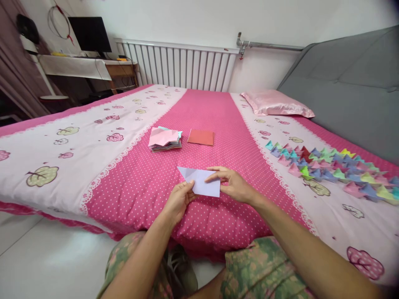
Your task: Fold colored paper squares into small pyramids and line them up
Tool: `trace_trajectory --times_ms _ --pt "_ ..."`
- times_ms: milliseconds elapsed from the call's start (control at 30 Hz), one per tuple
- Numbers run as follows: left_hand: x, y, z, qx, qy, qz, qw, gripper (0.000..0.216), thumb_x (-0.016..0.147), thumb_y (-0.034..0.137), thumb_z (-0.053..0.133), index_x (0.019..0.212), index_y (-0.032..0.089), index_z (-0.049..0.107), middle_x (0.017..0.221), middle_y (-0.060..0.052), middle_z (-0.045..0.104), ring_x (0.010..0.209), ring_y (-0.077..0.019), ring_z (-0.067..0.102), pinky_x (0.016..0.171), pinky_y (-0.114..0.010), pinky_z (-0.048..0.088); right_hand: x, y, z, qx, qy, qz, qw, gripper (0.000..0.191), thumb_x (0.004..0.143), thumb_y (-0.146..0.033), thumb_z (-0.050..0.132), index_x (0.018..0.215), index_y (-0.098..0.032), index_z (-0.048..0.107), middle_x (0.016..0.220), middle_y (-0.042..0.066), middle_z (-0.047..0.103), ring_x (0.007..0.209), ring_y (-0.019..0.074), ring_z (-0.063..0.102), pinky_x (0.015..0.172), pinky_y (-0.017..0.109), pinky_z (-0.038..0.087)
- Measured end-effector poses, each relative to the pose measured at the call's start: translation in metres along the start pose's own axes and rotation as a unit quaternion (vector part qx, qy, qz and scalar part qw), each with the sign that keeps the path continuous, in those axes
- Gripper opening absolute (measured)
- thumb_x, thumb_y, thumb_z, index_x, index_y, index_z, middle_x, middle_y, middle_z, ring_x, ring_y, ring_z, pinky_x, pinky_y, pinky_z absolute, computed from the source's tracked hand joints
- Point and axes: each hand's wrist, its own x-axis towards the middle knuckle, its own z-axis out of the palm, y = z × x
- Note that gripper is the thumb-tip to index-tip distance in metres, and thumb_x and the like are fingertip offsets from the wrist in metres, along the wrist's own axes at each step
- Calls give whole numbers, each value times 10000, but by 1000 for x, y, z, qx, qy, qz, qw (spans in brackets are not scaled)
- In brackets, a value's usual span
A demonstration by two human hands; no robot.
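A folded sheet of lilac paper (205, 187) is held just above the pink dotted part of the bed, with a pointed corner at its upper left. My left hand (181, 198) pinches its lower left edge, thumb on top. On the right side, my right hand (232, 182) grips it between fingers on its face and a thumb near its right edge. Beyond my hands lie a stack of loose coloured papers (165, 139), pink on top, and a flat red-orange paper stack (201, 137).
Rows of small folded paper pieces (326, 164) in many colours stand on the bed at right. A pink pillow (277, 103) rests behind them, beside a grey headboard (346, 87). A radiator (183, 66) and a desk with a monitor (90, 35) are at the back.
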Motion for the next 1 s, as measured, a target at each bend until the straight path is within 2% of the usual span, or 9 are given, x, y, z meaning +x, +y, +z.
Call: trace_trajectory --times_ms 300,400,500,600,733,900,1000 --pt "-1 -1 -1 15 -47 5 999 249 723 286 607 874 94 655 824 -113 690 739 -186 643 741 -293 497 1 3 -2 -32 21 -5 999 130 687 -283 639 793 -231 694 1059 55 594 948 186 569 765 303 461" --pt "-2 -1 0 11 -70 11 997 253 733 295 598 885 102 657 876 -107 684 797 -189 634 777 -304 487 2 -1 -1 -54 26 3 998 157 714 -337 610 728 -198 683 867 40 648 795 168 598 700 285 456" --pt "-4 -1 1 13 -91 14 996 260 738 307 593 893 109 658 917 -104 675 854 -190 620 805 -304 474 1 -4 2 -76 46 49 995 206 704 -361 608 665 -162 646 673 29 641 623 152 583 575 261 433" --pt "-5 -1 3 34 -98 24 994 274 737 333 590 886 116 664 919 -102 674 857 -189 618 804 -302 466 1 -5 6 -66 70 86 992 189 679 -345 623 667 -157 617 649 29 641 598 151 582 542 250 422" --pt "-7 0 8 100 -91 30 990 314 659 323 670 910 135 663 884 -84 684 821 -165 622 806 -267 440 0 -6 9 -69 108 95 987 171 652 -322 634 657 -165 568 655 20 626 598 147 580 545 250 424" --pt "-6 -1 9 169 -55 51 983 301 602 321 707 832 129 683 766 -69 694 679 -145 621 663 -226 444 -1 -9 11 -40 145 92 984 294 605 -328 679 795 -186 506 645 -7 605 564 137 577 528 248 426" --pt "-4 -2 8 191 -46 60 979 273 613 321 697 788 111 693 752 -82 695 659 -151 622 648 -230 448 -1 -10 10 1 145 82 986 379 606 -326 689 903 -194 495 617 -21 590 548 132 574 525 245 430"
